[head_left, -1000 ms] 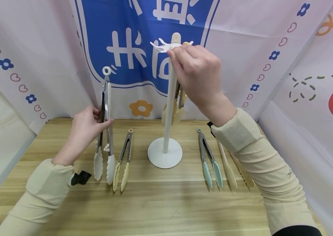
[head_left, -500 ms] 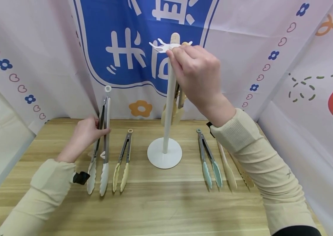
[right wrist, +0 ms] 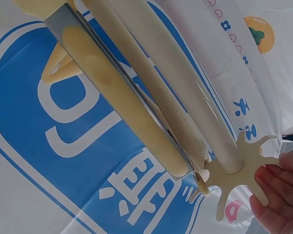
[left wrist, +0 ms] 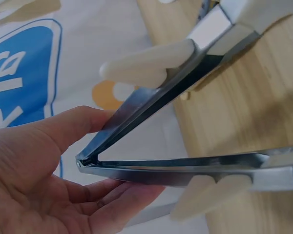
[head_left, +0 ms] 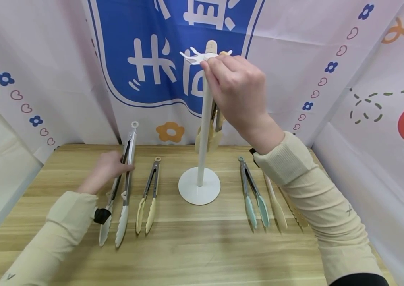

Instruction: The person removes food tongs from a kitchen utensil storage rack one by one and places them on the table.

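My left hand (head_left: pixel 107 167) holds long metal tongs (head_left: pixel 127 184) with white scalloped tips, thumb on one arm and fingers on the other. In the left wrist view the tongs' arms are spread apart, hinge end near the palm. Up at the centre, my right hand (head_left: pixel 239 87) pinches the white hook rack (head_left: pixel 192 58) on top of a stand's pole (head_left: pixel 204 127). Yellow tongs (right wrist: pixel 122 97) and a beige utensil (right wrist: pixel 178 109) hang from the rack, seen close in the right wrist view. The right hand partly hides the rack in the head view.
The round white stand base (head_left: pixel 199 194) sits mid-table. Small yellow tongs (head_left: pixel 149 212) lie left of it. On the right are teal tongs (head_left: pixel 263 210), a beige spoon-like utensil (head_left: pixel 278 210) and a beige scalloped utensil (head_left: pixel 296 214), partly behind the sleeve. Printed cloth (head_left: pixel 277 39) hangs behind.
My left hand has lowered the white-tipped tongs; their ring end has dropped and their tips have come nearer the front and left. The right hand keeps its hold on the rack.
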Action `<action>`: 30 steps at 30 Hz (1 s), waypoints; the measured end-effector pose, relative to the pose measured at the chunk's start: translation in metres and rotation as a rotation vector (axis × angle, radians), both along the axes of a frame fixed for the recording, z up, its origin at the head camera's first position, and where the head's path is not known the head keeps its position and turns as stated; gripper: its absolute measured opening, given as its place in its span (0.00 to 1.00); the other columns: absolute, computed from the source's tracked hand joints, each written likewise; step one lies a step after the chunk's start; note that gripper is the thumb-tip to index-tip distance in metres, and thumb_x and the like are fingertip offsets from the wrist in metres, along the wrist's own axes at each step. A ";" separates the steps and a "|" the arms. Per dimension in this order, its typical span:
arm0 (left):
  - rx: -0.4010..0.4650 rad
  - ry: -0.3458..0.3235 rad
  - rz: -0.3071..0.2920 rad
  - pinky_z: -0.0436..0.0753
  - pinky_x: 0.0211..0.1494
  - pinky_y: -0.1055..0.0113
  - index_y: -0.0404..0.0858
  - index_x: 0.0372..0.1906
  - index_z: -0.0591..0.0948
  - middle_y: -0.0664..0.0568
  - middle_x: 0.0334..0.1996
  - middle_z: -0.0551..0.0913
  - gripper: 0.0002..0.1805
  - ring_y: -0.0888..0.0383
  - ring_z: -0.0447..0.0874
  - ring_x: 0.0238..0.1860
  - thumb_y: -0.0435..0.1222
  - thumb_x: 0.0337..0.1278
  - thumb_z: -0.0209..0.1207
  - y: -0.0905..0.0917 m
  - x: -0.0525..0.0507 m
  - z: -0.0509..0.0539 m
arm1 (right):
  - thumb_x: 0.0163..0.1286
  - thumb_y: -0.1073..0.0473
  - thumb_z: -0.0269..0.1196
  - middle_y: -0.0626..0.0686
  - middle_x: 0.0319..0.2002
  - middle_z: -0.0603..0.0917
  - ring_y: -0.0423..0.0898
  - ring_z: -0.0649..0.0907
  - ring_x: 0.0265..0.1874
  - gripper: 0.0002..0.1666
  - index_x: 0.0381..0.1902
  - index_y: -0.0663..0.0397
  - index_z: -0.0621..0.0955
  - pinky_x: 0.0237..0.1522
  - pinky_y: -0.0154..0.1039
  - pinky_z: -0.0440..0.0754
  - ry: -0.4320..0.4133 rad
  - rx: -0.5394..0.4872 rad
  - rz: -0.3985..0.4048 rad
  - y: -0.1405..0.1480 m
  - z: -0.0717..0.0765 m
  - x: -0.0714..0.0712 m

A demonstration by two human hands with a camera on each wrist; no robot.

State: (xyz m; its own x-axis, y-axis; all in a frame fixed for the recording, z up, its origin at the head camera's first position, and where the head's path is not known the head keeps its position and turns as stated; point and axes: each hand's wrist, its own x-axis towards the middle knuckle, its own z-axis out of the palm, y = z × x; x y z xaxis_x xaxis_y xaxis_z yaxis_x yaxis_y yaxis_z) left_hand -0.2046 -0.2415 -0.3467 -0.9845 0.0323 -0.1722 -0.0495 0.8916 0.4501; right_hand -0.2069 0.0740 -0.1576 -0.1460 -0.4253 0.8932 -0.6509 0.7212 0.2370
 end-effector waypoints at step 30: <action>0.051 -0.108 -0.029 0.76 0.27 0.61 0.29 0.33 0.73 0.42 0.29 0.76 0.15 0.49 0.74 0.29 0.38 0.48 0.61 -0.001 -0.004 -0.035 | 0.72 0.56 0.47 0.58 0.30 0.85 0.51 0.82 0.24 0.23 0.28 0.64 0.83 0.30 0.38 0.82 -0.003 0.000 -0.012 -0.001 0.001 0.000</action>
